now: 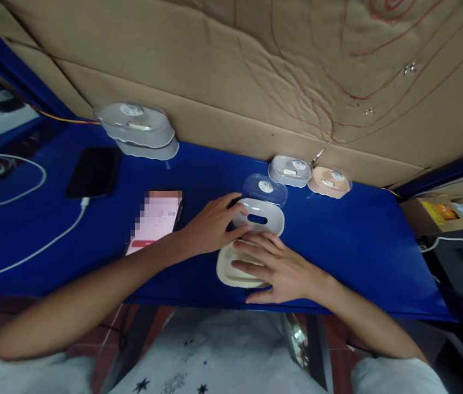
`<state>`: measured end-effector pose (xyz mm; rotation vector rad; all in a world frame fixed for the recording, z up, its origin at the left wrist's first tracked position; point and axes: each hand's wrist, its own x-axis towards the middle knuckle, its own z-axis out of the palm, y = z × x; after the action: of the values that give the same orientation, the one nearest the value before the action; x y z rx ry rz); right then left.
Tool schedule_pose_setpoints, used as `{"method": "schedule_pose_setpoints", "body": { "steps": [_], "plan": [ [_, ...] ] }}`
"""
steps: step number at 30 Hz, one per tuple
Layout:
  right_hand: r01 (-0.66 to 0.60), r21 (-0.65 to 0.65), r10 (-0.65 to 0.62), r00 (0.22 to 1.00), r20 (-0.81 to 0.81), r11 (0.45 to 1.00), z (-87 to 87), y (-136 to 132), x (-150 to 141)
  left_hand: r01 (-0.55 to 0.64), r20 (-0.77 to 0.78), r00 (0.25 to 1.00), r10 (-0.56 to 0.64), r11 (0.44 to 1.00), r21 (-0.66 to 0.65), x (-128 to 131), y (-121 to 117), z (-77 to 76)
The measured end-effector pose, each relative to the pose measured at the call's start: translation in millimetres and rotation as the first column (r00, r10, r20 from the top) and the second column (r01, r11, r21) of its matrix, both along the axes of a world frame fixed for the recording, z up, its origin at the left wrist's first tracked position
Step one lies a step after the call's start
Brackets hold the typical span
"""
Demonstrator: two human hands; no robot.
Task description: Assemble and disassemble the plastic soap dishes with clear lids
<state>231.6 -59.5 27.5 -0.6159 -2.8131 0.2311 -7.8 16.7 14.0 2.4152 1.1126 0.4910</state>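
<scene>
My left hand (217,221) curls about the left end of a pale grey oval plastic box part (271,220) with a dark slot in its middle. Its thumb is at the near rim. Spread fingers of my right hand (275,265) lie over a cream oval tray (228,269), hiding much of it. The tray is nearest the table edge, just below the slotted part. Behind the slotted part lies a clear lid (252,189) with a round white sticker.
Lidded boxes in grey (287,176) and peach (328,186) stand by the cardboard wall (215,93). Stacked grey boxes (141,128) are at back left. A lit phone (160,216), a black phone (94,172) and a white cable (65,235) lie on the blue table (350,257).
</scene>
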Motion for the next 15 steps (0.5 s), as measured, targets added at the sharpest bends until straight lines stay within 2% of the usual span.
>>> {"method": "schedule_pose_setpoints", "body": {
  "steps": [5,9,11,13,15],
  "plan": [
    [-0.047,-0.021,0.048,0.999,0.004,0.999,-12.6,0.3,-4.1,0.028,-0.049,0.998,-0.033,0.994,-0.103,-11.3,3.0,5.6],
    [-0.022,0.003,0.022,0.999,-0.039,1.000,-10.4,6.8,-0.3,0.017,-0.025,0.999,-0.020,0.995,-0.094,-10.8,6.4,4.3],
    [0.033,-0.023,-0.035,0.996,-0.083,0.999,-4.5,13.1,5.8,-0.001,0.030,1.000,0.004,0.996,-0.087,-7.4,6.4,5.5],
    [0.148,-0.039,-0.151,0.982,-0.110,0.988,2.9,21.4,15.3,-0.004,0.106,0.994,0.014,0.995,-0.096,-3.9,4.7,9.3],
    [0.267,-0.003,-0.266,0.958,-0.104,0.964,10.5,29.3,26.3,0.012,0.174,0.985,0.007,0.994,-0.111,-2.0,1.6,14.8]
  ]
}}
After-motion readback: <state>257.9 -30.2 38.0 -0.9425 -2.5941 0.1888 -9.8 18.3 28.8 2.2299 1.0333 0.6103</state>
